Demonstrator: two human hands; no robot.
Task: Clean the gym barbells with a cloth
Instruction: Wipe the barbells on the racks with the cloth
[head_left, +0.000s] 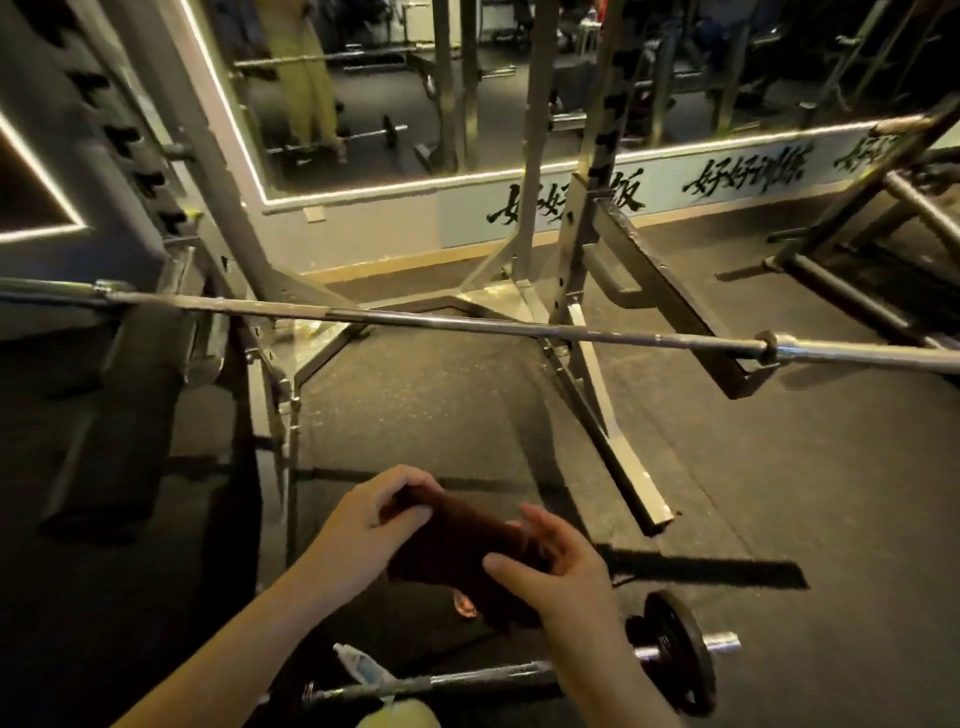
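A long steel barbell (467, 323) lies across the squat rack at mid-height, spanning the whole view with bare sleeves. Below it, near my body, both hands hold a dark brown cloth (457, 545). My left hand (374, 514) grips its upper left end with curled fingers. My right hand (550, 571) pinches the lower right end. A second barbell (467, 686) with a black plate (675, 654) lies on the floor just under my hands.
The grey squat rack's uprights (582, 249) and base rails stand ahead on black rubber flooring. A padded bench (135, 395) sits at left under the bar. A spray bottle (363, 670) rests by the floor barbell. A wall mirror (415, 93) lies beyond.
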